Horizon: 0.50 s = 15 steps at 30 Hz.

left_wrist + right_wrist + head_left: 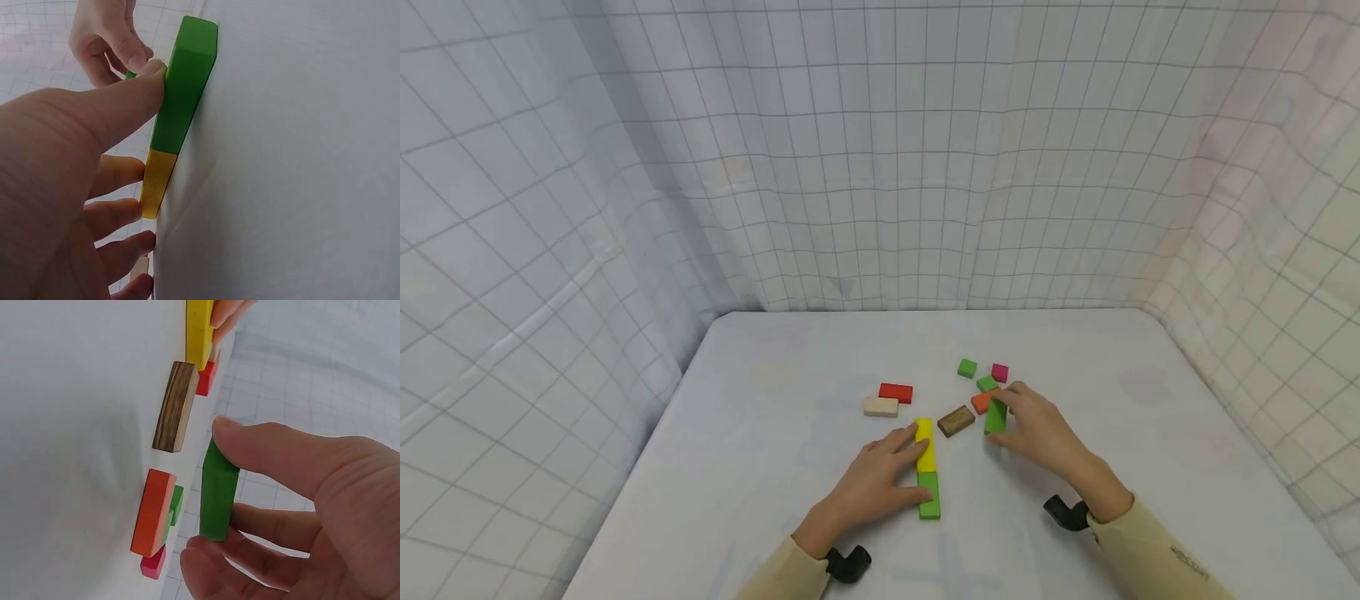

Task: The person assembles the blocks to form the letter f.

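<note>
My left hand (874, 479) rests on two blocks lying end to end. Its thumb touches the near green block (929, 507) and its fairly straight fingers touch the yellow block (927, 450). To the right, my right hand (1041, 429) pinches another green block (219, 494) between thumb and fingertips. In the right wrist view this block is held off the tabletop, apart from the orange block (153, 512) nearby. A brown wood-grained block (957, 421) lies between the two hands.
Beyond the right hand lie two small green blocks (967, 367) and a small pink block (1000, 372). A red block (896, 392) and a pale wooden block (881, 407) sit beyond the left hand. Grid-patterned cloth (880, 167) encloses the white table (760, 467).
</note>
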Each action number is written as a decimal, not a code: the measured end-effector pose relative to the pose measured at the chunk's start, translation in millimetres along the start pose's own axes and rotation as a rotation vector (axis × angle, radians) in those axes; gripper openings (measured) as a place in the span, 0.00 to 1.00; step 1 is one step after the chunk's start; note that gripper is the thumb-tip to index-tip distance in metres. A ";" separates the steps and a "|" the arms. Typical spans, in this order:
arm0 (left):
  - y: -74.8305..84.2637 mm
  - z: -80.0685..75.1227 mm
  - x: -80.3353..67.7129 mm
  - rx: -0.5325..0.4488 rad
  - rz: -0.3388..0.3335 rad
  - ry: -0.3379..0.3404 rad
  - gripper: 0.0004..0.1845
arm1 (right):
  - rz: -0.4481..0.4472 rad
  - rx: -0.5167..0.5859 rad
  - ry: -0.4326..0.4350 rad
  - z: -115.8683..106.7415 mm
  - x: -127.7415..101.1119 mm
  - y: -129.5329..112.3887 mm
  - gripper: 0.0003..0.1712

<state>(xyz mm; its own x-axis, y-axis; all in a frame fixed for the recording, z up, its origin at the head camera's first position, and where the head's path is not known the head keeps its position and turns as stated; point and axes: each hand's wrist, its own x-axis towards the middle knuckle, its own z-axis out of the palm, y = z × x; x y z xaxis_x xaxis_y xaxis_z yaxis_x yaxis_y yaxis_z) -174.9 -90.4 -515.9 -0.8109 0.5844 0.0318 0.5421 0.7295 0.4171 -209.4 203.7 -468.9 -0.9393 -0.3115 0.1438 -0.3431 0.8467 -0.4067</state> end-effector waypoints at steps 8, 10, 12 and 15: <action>-1.7 -0.9 1.7 -0.007 0.006 0.026 0.43 | -0.055 0.045 0.034 -0.2 19.3 -8.3 0.37; -1.9 -1.0 1.9 -0.021 0.000 0.031 0.44 | -0.063 0.054 0.044 1.3 23.7 -9.8 0.35; -1.8 -0.2 1.9 -0.039 -0.005 0.029 0.45 | -0.053 0.065 0.040 3.1 27.0 -11.7 0.35; -1.4 1.6 0.5 -0.051 -0.015 0.019 0.47 | -0.030 0.082 0.018 7.6 31.6 -15.2 0.35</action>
<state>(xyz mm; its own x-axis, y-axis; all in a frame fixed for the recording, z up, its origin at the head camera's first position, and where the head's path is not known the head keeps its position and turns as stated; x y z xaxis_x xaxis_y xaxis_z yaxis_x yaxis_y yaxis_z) -175.8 -90.6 -517.9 -0.8229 0.5665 0.0423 0.5185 0.7184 0.4637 -233.8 177.7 -465.1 -0.9287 -0.3281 0.1730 -0.3705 0.7986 -0.4743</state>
